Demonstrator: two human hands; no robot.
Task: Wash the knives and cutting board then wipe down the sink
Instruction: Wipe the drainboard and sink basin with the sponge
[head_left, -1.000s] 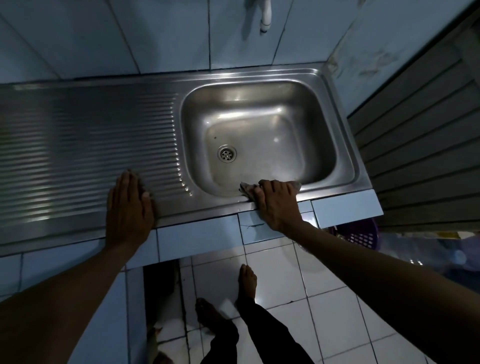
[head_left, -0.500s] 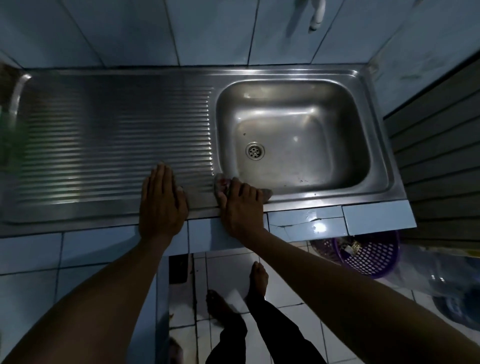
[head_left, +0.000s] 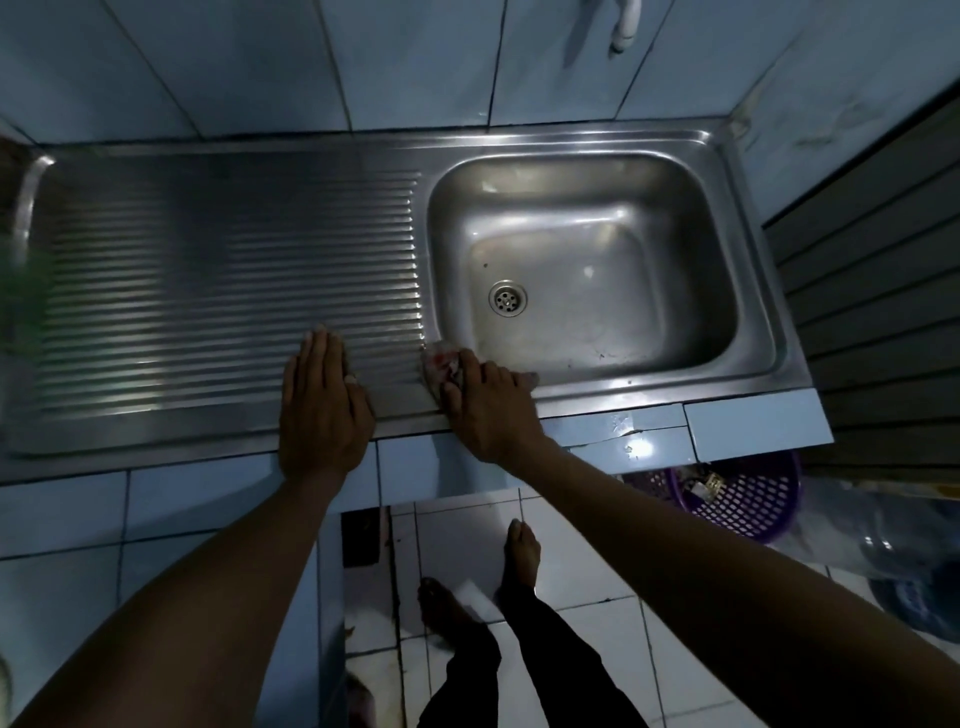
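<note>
The stainless steel sink (head_left: 675, 397) has a dry-looking basin with a round drain (head_left: 507, 297) and a ribbed drainboard (head_left: 208, 291) to its left. My right hand (head_left: 485, 410) presses a small pale cloth (head_left: 439, 364) with red marks flat onto the front rim, at the basin's front-left corner. My left hand (head_left: 322, 405) rests flat, fingers straight and together, on the drainboard's front edge, a little left of the right hand. No knife or cutting board is in view.
A white tap (head_left: 623, 28) juts from the tiled wall above the basin. A purple mesh basket (head_left: 748, 501) stands on the floor under the counter's right end. Something green and blurred (head_left: 21, 291) sits at the drainboard's far left. My bare feet are on white floor tiles.
My right hand has slid the cloth leftward along the front rim, from the basin's middle front to its left corner. My left hand has stayed flat on the drainboard edge.
</note>
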